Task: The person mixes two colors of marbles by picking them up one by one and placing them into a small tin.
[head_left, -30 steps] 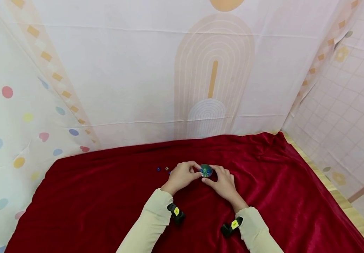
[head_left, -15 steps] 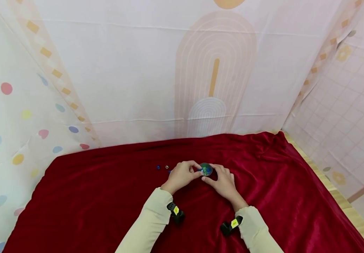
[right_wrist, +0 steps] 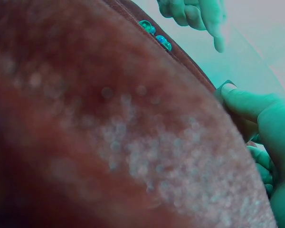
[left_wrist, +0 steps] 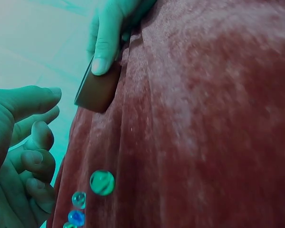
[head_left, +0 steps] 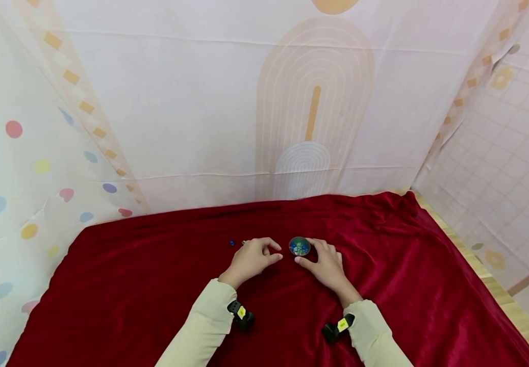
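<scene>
My right hand point(head_left: 327, 266) holds a small round bowl point(head_left: 299, 240) by its right side, the thumb at the near rim and fingers at the far side. Blue and green glass marbles point(head_left: 299, 250) lie inside it. The left wrist view shows the bowl's brown outer wall point(left_wrist: 99, 92) under the right thumb. Left of the bowl, apart from it, my left hand point(head_left: 249, 261) has nothing between its thumb and forefinger, which are spread. Several loose marbles lie on the cloth near it, among them a green one point(left_wrist: 102, 183) and a blue one point(left_wrist: 76, 218); in the head view the hand partly hides them.
A red velvet cloth point(head_left: 154, 295) with folds covers the table. The pale wooden table edge point(head_left: 489, 275) shows along the right. Patterned white hangings point(head_left: 191, 112) stand behind and at both sides. A black camera is strapped to each wrist.
My left hand has drawn back from the bowl to the left, leaving a gap between its fingertips and the rim. The right hand stays on the bowl.
</scene>
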`<control>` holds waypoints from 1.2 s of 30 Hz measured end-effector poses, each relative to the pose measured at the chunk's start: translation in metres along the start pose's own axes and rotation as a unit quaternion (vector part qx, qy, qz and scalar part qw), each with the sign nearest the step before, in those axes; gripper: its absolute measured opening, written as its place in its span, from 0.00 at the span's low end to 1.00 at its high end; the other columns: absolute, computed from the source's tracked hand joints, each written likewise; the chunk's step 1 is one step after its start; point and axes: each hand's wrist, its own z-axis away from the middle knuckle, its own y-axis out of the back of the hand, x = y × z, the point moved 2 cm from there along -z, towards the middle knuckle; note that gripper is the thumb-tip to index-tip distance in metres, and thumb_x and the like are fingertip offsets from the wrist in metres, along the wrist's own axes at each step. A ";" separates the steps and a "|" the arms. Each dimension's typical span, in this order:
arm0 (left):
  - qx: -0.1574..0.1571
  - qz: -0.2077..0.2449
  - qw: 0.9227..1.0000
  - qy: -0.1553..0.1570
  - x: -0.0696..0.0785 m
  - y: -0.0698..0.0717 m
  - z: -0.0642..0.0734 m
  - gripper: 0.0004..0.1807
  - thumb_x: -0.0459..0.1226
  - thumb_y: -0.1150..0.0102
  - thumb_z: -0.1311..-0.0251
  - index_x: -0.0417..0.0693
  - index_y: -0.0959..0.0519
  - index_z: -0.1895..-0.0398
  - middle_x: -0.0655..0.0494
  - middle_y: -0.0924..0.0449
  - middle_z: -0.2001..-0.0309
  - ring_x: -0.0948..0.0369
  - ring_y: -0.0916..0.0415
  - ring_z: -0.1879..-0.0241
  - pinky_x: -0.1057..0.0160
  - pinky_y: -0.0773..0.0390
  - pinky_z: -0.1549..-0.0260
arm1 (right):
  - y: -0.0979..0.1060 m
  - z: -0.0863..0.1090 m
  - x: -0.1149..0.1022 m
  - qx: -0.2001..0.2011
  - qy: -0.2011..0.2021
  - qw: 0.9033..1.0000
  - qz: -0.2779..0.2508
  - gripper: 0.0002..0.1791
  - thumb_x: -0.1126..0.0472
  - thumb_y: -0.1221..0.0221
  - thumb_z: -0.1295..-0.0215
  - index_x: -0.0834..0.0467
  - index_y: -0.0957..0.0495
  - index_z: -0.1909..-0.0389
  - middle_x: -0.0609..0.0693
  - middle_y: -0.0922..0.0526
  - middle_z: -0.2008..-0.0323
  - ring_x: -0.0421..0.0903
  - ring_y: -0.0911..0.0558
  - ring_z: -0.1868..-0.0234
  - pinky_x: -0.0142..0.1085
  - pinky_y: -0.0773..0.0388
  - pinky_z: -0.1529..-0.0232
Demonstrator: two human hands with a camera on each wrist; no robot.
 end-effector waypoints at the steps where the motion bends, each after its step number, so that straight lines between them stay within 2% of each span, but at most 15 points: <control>1: 0.000 0.000 1.000 0.001 -0.001 0.001 0.002 0.11 0.44 0.38 0.38 0.52 0.17 0.55 0.58 0.26 0.81 0.63 0.30 0.85 0.56 0.23 0.71 | 0.000 0.000 0.000 0.000 0.000 1.000 -0.001 0.33 0.46 0.35 0.41 0.53 0.30 0.36 0.52 0.28 0.37 0.54 0.35 0.38 0.46 0.44 0.47; 3: -0.001 0.002 1.000 0.002 -0.003 0.001 0.005 0.11 0.44 0.38 0.38 0.52 0.17 0.56 0.58 0.26 0.82 0.62 0.29 0.85 0.53 0.22 0.68 | 0.001 0.000 0.001 0.001 0.000 1.000 -0.002 0.33 0.46 0.35 0.41 0.53 0.30 0.36 0.52 0.28 0.37 0.54 0.35 0.38 0.46 0.44 0.47; 5: -0.001 0.004 1.000 0.000 -0.005 0.002 0.007 0.11 0.44 0.38 0.38 0.52 0.17 0.56 0.58 0.26 0.83 0.62 0.29 0.84 0.56 0.23 0.70 | 0.001 0.000 0.002 0.002 0.000 1.000 -0.001 0.33 0.46 0.35 0.41 0.53 0.30 0.36 0.52 0.28 0.37 0.54 0.35 0.39 0.47 0.44 0.47; 6: -0.001 0.005 1.000 -0.001 -0.006 0.002 0.008 0.11 0.44 0.38 0.38 0.52 0.17 0.56 0.58 0.26 0.83 0.62 0.29 0.84 0.57 0.23 0.72 | 0.001 0.000 0.002 0.003 0.001 1.000 -0.001 0.33 0.46 0.35 0.41 0.53 0.29 0.36 0.53 0.28 0.37 0.54 0.35 0.39 0.47 0.44 0.47; 7: -0.002 0.008 1.000 0.000 -0.008 0.002 0.010 0.10 0.44 0.38 0.39 0.52 0.17 0.56 0.58 0.26 0.82 0.62 0.30 0.83 0.60 0.27 0.78 | 0.001 0.000 0.003 0.003 0.001 1.000 -0.001 0.33 0.46 0.35 0.41 0.53 0.29 0.37 0.53 0.28 0.38 0.54 0.34 0.39 0.46 0.44 0.47; 10: 0.000 0.007 1.000 -0.002 -0.012 0.003 0.014 0.10 0.43 0.37 0.39 0.52 0.17 0.58 0.59 0.27 0.82 0.62 0.31 0.82 0.65 0.31 0.81 | 0.000 0.000 0.003 0.004 0.001 1.000 0.000 0.33 0.46 0.35 0.42 0.52 0.29 0.37 0.52 0.27 0.38 0.54 0.34 0.39 0.46 0.44 0.48; 18: 0.009 0.002 1.000 0.013 -0.021 0.007 0.022 0.09 0.43 0.36 0.40 0.53 0.17 0.59 0.59 0.26 0.82 0.62 0.31 0.81 0.65 0.33 0.82 | 0.001 0.001 0.003 0.004 0.000 1.000 -0.004 0.34 0.46 0.34 0.42 0.52 0.30 0.36 0.52 0.28 0.37 0.54 0.35 0.38 0.46 0.44 0.46; 24: 0.018 -0.017 1.000 0.001 -0.028 0.009 0.026 0.07 0.42 0.35 0.42 0.53 0.16 0.61 0.61 0.27 0.82 0.65 0.33 0.82 0.66 0.33 0.82 | 0.000 0.001 0.003 0.006 -0.004 1.000 -0.001 0.34 0.45 0.34 0.42 0.52 0.30 0.36 0.52 0.28 0.37 0.53 0.35 0.38 0.45 0.44 0.47; 29: 0.013 -0.027 1.000 -0.001 -0.031 0.010 0.030 0.07 0.42 0.35 0.42 0.54 0.16 0.62 0.62 0.28 0.81 0.65 0.33 0.82 0.66 0.33 0.81 | -0.001 0.002 0.003 0.009 -0.003 1.000 -0.004 0.34 0.45 0.34 0.43 0.52 0.29 0.37 0.52 0.27 0.38 0.53 0.34 0.38 0.45 0.44 0.48; 36: 0.010 -0.025 1.000 0.014 -0.037 0.011 0.031 0.07 0.44 0.34 0.43 0.56 0.16 0.62 0.61 0.27 0.81 0.65 0.33 0.82 0.67 0.33 0.81 | 0.001 0.001 0.002 0.008 -0.001 1.000 -0.007 0.34 0.46 0.34 0.42 0.52 0.29 0.37 0.52 0.27 0.38 0.53 0.35 0.38 0.45 0.45 0.47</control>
